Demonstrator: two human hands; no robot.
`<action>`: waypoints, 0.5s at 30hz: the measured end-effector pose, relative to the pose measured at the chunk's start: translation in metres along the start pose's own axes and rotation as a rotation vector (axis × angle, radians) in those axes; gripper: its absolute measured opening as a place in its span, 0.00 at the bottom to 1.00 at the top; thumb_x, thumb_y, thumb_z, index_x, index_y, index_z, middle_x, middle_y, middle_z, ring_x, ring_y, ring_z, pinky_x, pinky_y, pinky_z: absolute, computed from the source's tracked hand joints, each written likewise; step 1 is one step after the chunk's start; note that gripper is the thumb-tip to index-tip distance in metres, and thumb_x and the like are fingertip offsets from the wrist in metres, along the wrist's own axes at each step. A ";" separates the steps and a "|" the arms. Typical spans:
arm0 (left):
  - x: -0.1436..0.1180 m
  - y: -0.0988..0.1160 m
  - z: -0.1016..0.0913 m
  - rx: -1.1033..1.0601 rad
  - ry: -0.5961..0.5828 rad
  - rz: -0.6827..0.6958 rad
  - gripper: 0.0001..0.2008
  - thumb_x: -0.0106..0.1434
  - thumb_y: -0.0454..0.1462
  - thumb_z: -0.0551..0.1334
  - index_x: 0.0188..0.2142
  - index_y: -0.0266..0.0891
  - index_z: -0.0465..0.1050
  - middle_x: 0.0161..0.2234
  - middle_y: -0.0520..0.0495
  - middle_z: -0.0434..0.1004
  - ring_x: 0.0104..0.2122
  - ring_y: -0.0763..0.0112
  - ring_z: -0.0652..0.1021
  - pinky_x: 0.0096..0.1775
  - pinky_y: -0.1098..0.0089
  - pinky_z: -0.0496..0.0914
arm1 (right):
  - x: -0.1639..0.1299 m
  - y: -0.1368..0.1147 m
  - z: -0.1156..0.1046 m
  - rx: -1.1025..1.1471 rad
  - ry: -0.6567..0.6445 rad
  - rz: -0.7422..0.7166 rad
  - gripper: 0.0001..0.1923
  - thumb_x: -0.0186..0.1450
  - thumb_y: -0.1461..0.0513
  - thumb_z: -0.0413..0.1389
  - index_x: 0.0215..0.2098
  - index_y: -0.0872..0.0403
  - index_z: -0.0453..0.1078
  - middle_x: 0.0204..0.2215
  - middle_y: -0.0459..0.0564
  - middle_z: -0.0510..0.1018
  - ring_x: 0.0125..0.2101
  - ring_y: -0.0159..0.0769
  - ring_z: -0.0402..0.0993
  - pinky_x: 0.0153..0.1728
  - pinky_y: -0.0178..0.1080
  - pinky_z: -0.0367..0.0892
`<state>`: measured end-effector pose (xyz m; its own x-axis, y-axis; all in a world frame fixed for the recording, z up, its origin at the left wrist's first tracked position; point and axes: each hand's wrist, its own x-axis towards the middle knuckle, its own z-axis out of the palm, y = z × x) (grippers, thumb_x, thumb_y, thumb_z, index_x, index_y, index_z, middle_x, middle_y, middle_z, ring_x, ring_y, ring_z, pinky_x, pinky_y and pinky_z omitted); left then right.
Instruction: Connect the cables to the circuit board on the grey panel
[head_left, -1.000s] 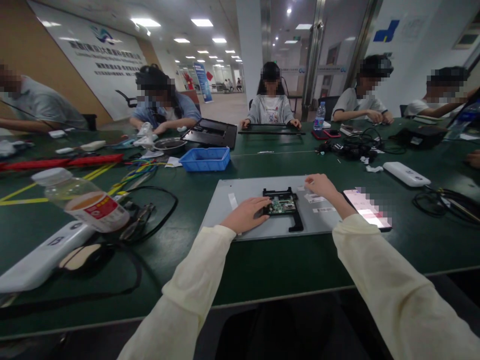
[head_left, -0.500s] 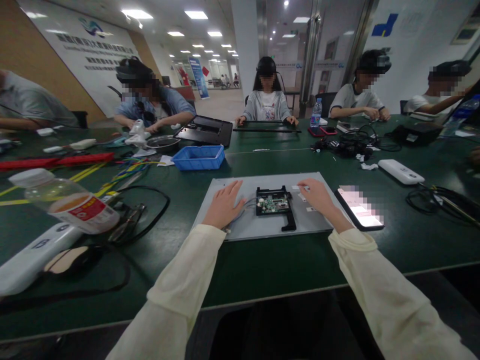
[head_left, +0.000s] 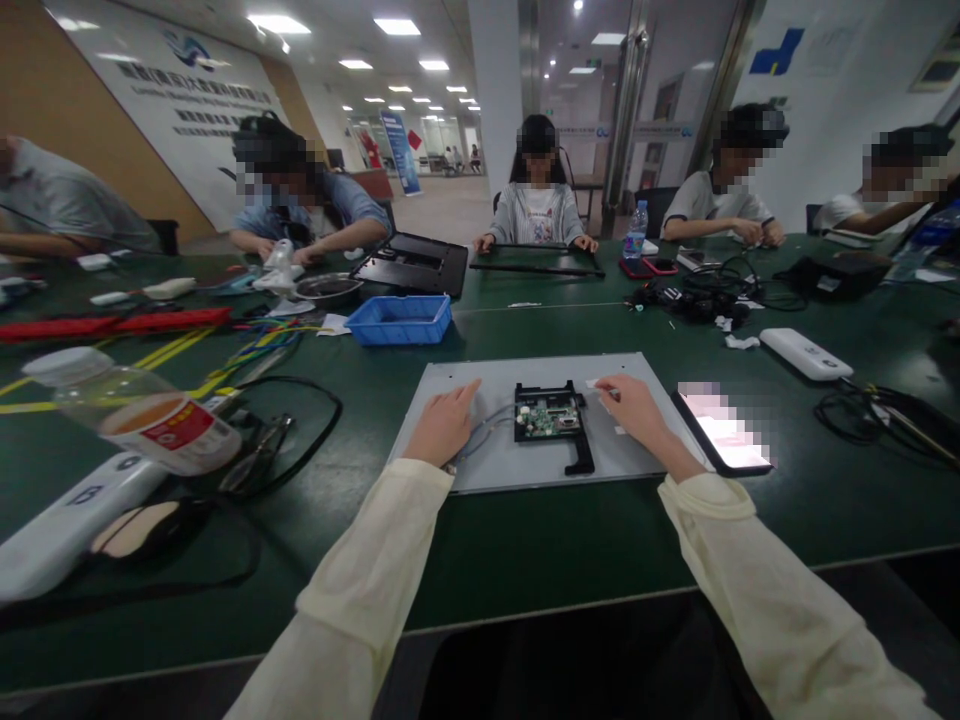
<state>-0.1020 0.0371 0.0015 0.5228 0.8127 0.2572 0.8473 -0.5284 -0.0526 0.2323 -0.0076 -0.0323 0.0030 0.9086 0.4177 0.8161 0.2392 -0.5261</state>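
Observation:
A flat grey panel (head_left: 495, 478) lies on the table in front of me. On its middle sits a green circuit board (head_left: 546, 418) in a black plastic bracket (head_left: 579, 452), with thin grey cables (head_left: 489, 428) running left from it. My left hand (head_left: 441, 424) rests on the panel's left part beside the cables, index finger stretched out, holding nothing that shows. Right of the bracket, my right hand (head_left: 631, 408) has its fingers curled in a pinch over the panel, next to small white labels (head_left: 619, 430). Whatever lies between those fingertips is too small to name.
A phone with a lit screen (head_left: 721, 428) lies right of the panel, and a white power bank (head_left: 804, 354) beyond it. A blue tray (head_left: 399, 320) stands behind. A drink bottle (head_left: 161, 415) lies tilted at left near a black cable (head_left: 336, 410). Several people sit across the table.
My left hand's fingers have drawn closer together, with the index finger pointing forward. My right hand's fingers have curled in more at nearly the same place. The view has tilted slightly.

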 end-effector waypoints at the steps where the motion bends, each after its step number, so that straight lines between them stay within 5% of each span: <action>1: 0.000 0.000 0.000 0.003 -0.006 0.000 0.29 0.59 0.27 0.47 0.62 0.34 0.55 0.54 0.39 0.70 0.51 0.60 0.73 0.53 0.61 0.64 | 0.000 0.000 0.001 0.002 -0.001 0.005 0.12 0.63 0.66 0.50 0.42 0.56 0.73 0.40 0.53 0.78 0.39 0.36 0.74 0.44 0.38 0.67; 15: 0.002 0.004 -0.004 -0.012 -0.005 -0.028 0.25 0.64 0.31 0.46 0.61 0.37 0.56 0.54 0.40 0.71 0.52 0.61 0.73 0.56 0.59 0.60 | 0.001 0.008 0.004 0.026 0.081 0.012 0.13 0.63 0.65 0.49 0.43 0.56 0.72 0.43 0.54 0.76 0.43 0.39 0.72 0.46 0.41 0.66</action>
<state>-0.0982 0.0355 0.0058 0.4995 0.8284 0.2535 0.8605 -0.5083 -0.0342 0.2370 -0.0030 -0.0389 0.0600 0.8809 0.4695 0.8005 0.2385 -0.5498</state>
